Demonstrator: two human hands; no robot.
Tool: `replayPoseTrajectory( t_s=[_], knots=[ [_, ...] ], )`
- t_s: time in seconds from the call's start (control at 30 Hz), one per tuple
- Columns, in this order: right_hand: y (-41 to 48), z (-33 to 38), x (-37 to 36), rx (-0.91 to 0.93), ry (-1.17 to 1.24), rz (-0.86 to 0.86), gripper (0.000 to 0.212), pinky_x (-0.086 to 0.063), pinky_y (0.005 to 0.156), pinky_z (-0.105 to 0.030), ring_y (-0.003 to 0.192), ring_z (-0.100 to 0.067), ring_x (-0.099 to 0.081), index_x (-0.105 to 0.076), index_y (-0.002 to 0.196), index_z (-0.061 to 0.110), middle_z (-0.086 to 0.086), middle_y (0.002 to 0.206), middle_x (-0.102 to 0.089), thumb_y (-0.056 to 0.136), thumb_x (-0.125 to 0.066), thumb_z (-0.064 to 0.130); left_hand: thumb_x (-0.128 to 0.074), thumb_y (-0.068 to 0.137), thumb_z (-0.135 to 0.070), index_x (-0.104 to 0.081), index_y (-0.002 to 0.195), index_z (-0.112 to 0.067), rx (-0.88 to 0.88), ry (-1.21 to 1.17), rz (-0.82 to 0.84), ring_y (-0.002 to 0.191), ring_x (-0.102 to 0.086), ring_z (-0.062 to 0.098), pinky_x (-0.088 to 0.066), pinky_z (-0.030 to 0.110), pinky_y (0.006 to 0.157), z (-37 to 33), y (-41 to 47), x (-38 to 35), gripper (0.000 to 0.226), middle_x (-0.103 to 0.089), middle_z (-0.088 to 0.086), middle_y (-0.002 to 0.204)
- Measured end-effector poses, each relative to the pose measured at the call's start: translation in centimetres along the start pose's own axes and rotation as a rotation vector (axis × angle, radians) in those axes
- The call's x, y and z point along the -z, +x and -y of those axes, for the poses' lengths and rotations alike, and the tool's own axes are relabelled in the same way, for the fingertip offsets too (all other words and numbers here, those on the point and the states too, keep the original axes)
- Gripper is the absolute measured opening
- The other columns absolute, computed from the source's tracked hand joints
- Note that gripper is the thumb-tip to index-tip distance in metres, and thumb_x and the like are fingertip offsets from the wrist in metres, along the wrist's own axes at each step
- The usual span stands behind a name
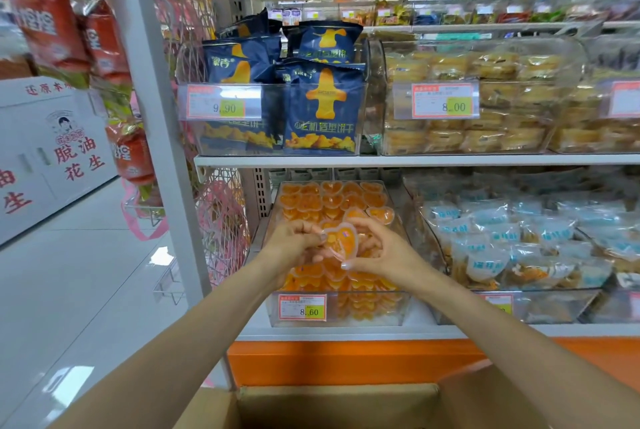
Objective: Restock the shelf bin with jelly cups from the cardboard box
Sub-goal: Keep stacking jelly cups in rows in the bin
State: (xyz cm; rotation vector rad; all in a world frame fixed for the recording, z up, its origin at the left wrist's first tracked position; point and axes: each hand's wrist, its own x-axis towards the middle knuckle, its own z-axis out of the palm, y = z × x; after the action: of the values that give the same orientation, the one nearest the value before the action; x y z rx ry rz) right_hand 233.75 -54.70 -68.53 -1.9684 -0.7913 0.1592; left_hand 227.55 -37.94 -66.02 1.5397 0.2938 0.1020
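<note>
Head view: we see both arms reach forward to the lower shelf (346, 333), with the hands meeting over the shelf bin (398, 314).

1. Left hand (294, 245): fingers curled, grip clamped on the left edge of one jelly cup (341, 241).
2. Right hand (381, 252): thumb under the lower edge, fingers arched over the top right of the same cup; this grip is clamped on it as well.
3. We note that the held cup is heart-shaped, clear-rimmed and orange, and sits between the two hands, above the middle of the bin.

The bin is a clear, open-topped container. It holds many more orange jelly cups (332, 200), piled from back wall to front wall. A price tag (302, 307) reading 8.60 is fixed to its front wall.

The cardboard box (339, 401) stands open at the bottom edge of the view, below the shelf and between our forearms. We cannot tell what it contains.

Just right of the bin, a second clear container holds blue-and-white packets (519, 241). On the shelf above, navy snack bags (322, 109) stand upright in another clear container.
</note>
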Motion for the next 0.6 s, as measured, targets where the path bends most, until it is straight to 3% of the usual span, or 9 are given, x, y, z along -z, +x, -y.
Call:
replayPoseTrajectory(
  t_s=[0.13, 0.27, 0.33, 0.5, 0.6],
  knots=[
    [-0.1, 0.3, -0.1, 0.08, -0.213, -0.023, 0.062, -0.046, 0.076, -0.019, 0.086, 0.002, -0.054, -0.051, 0.123, 0.036, 0.022, 0.107, -0.051, 0.069, -0.08, 0.037, -0.058, 0.087, 0.004, -0.055, 0.078, -0.005, -0.015, 0.076, 0.008, 0.045, -0.061, 0.007, -0.044, 0.015, 0.041, 0.3, -0.1, 0.1, 0.012, -0.061, 0.013, 0.069],
    [0.2, 1.2, 0.4, 0.14, -0.386, 0.038, 0.069, -0.038, 0.087, -0.018, 0.098, -0.002, -0.046, -0.05, 0.13, 0.031, 0.012, 0.114, -0.047, 0.068, -0.08, 0.039, -0.058, 0.087, 0.005, -0.057, 0.079, -0.004, -0.026, 0.079, 0.019, 0.043, -0.06, 0.006, -0.044, 0.014, 0.041, -0.2, -0.1, 0.0, 0.012, -0.061, 0.008, 0.059],
    [0.7, 1.4, 0.8, 0.165, -0.43, 0.051, 0.069, -0.033, 0.08, -0.007, 0.097, 0.0, -0.042, -0.049, 0.129, 0.026, 0.012, 0.113, -0.042, 0.069, -0.08, 0.036, -0.057, 0.087, 0.005, -0.057, 0.077, -0.005, -0.04, 0.072, 0.022, 0.043, -0.06, 0.006, -0.045, 0.014, 0.042, -0.6, 0.1, -0.1, 0.013, -0.061, 0.007, 0.06],
    [3.0, 0.8, 1.3, 0.123, -0.374, -0.027, 0.064, -0.04, 0.069, -0.006, 0.081, 0.006, -0.046, -0.052, 0.126, 0.019, 0.012, 0.107, -0.042, 0.07, -0.081, 0.029, -0.054, 0.093, -0.005, -0.057, 0.085, -0.008, -0.117, 0.043, 0.003, 0.054, -0.062, 0.007, -0.049, 0.014, 0.046, -1.6, 0.5, 0.0, 0.009, -0.064, 0.006, 0.073],
    [5.4, 0.3, 1.1, 0.051, -0.316, -0.088, 0.061, -0.042, 0.075, -0.008, 0.084, 0.002, -0.05, -0.054, 0.126, 0.02, 0.004, 0.114, -0.045, 0.072, -0.08, 0.029, -0.054, 0.094, -0.018, -0.056, 0.09, -0.013, -0.141, 0.147, -0.125, 0.066, -0.061, 0.01, -0.049, 0.015, 0.048, -0.8, 0.7, 1.4, 0.007, -0.064, 0.002, 0.085]
  ],
)
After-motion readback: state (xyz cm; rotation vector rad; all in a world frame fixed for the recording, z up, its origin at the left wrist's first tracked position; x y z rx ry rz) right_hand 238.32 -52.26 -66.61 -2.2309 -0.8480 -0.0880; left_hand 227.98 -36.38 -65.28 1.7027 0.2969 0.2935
